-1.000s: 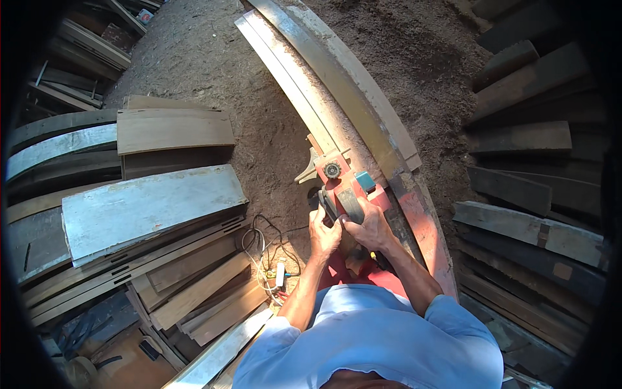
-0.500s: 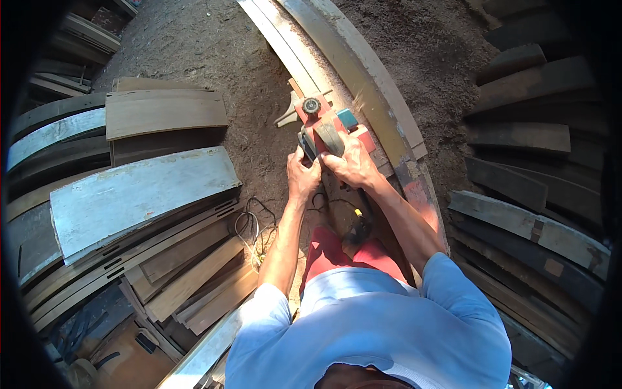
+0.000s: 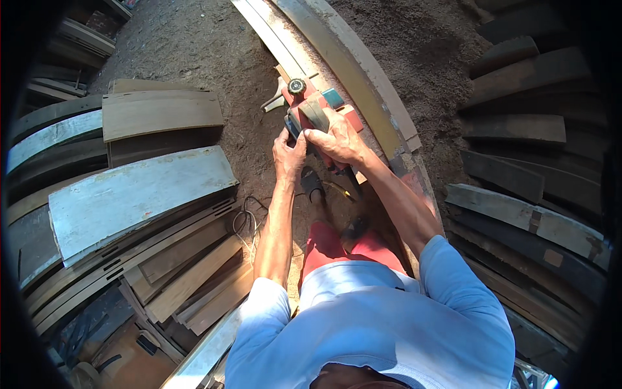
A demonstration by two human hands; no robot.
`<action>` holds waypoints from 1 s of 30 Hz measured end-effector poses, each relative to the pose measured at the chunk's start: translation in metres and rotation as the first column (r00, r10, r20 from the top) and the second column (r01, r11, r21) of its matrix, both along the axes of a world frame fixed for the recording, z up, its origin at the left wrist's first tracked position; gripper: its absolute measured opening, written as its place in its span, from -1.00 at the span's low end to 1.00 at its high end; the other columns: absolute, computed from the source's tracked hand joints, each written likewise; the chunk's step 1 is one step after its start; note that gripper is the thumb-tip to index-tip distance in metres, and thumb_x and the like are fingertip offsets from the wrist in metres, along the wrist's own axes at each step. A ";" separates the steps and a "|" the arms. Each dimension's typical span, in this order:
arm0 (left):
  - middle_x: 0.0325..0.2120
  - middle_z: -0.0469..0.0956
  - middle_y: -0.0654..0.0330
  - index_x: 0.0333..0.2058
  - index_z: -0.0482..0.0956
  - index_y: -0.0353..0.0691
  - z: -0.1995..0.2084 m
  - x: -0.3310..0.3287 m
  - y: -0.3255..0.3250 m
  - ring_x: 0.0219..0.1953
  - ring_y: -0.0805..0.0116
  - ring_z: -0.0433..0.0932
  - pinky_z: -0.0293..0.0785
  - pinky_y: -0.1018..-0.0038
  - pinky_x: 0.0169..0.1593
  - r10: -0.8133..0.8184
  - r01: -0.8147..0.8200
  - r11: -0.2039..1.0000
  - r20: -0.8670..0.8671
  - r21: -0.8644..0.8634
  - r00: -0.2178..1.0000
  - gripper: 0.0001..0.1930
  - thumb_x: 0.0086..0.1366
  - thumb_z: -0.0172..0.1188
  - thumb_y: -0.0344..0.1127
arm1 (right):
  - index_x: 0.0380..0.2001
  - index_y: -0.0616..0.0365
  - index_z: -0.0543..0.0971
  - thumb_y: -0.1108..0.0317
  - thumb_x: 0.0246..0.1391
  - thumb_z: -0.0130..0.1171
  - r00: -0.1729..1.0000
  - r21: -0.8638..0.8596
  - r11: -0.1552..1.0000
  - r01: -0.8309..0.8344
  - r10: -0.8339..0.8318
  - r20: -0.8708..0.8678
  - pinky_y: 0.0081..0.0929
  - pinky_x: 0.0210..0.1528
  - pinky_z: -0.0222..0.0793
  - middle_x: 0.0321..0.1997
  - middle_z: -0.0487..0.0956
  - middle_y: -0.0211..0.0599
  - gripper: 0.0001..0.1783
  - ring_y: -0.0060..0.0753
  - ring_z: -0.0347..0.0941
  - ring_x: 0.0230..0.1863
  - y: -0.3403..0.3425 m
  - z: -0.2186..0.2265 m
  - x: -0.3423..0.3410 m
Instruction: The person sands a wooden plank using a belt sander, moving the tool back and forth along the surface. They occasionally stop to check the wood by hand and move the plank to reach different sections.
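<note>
A red electric hand planer (image 3: 297, 110) with a dark round front knob (image 3: 297, 87) is over the near part of a pale wooden board (image 3: 285, 48). My right hand (image 3: 340, 139) is wrapped round its dark handle. My left hand (image 3: 289, 155) grips the dark side part of the planer, thumb toward the right hand. The planer's underside and the spot where it meets the wood are hidden. Alongside the board runs a long worn beam (image 3: 356, 71) with a yellowish-brown face.
Stacked boards stand at my left, topped by a pale blue-white plank (image 3: 142, 198). More dark boards (image 3: 518, 129) line the right side. Loose cord (image 3: 245, 223) lies on the ground by my left forearm. Wood shavings (image 3: 427, 58) cover the ground beyond the beam.
The planer and both hands have shifted a little left and away from me in the picture. A spray of chips beside the planer no longer shows. One foot has come into view below the hands.
</note>
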State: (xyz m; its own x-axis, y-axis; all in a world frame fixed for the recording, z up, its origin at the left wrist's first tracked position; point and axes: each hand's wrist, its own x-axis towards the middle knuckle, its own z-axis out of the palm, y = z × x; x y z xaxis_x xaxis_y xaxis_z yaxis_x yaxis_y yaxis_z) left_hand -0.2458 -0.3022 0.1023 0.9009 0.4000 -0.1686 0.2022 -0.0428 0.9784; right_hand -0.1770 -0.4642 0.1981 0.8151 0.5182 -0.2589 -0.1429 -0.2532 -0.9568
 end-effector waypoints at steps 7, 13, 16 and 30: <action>-0.08 0.62 -0.08 0.29 0.54 -0.20 0.000 -0.115 -0.070 0.01 0.00 0.59 0.52 0.18 0.11 -0.029 0.042 0.964 -0.053 0.263 0.998 -0.43 0.35 0.41 -0.17 | -0.05 0.35 0.55 0.20 0.17 0.35 0.999 -0.168 0.985 0.030 -0.025 0.033 -0.11 0.04 0.54 -0.19 0.67 0.19 -0.56 0.08 0.67 -0.06 -0.061 -0.002 -0.104; -0.09 0.56 -0.11 0.37 0.46 -0.17 0.006 -0.199 -0.134 0.00 -0.04 0.56 0.49 0.13 0.12 -0.032 0.068 0.982 -0.196 0.177 0.980 -0.26 0.31 0.44 0.00 | -0.03 0.28 0.55 0.14 0.17 0.36 0.995 -0.183 0.981 0.071 -0.082 -0.050 -0.10 -0.02 0.55 -0.18 0.66 0.11 -0.54 0.00 0.68 -0.11 -0.123 -0.011 -0.191; -0.06 0.60 -0.01 0.37 0.49 -0.14 0.016 -0.207 -0.148 0.05 0.11 0.55 0.46 0.22 0.20 -0.043 0.076 0.987 -0.223 0.143 0.974 -0.33 0.33 0.42 -0.10 | -0.03 0.28 0.56 0.16 0.19 0.35 0.985 -0.168 0.980 0.103 -0.125 -0.123 -0.10 -0.04 0.56 -0.19 0.68 0.11 -0.56 0.00 0.71 -0.13 -0.135 -0.018 -0.207; -0.12 0.59 0.00 0.34 0.53 -0.17 0.002 -0.139 -0.094 -0.05 0.13 0.57 0.49 0.26 0.10 -0.039 0.075 0.963 -0.141 0.258 0.989 -0.39 0.36 0.40 -0.13 | -0.11 0.31 0.55 0.27 0.15 0.38 0.996 -0.222 0.972 0.078 -0.065 0.065 -0.08 -0.10 0.57 -0.27 0.67 0.14 -0.63 0.14 0.70 -0.19 -0.080 -0.006 -0.131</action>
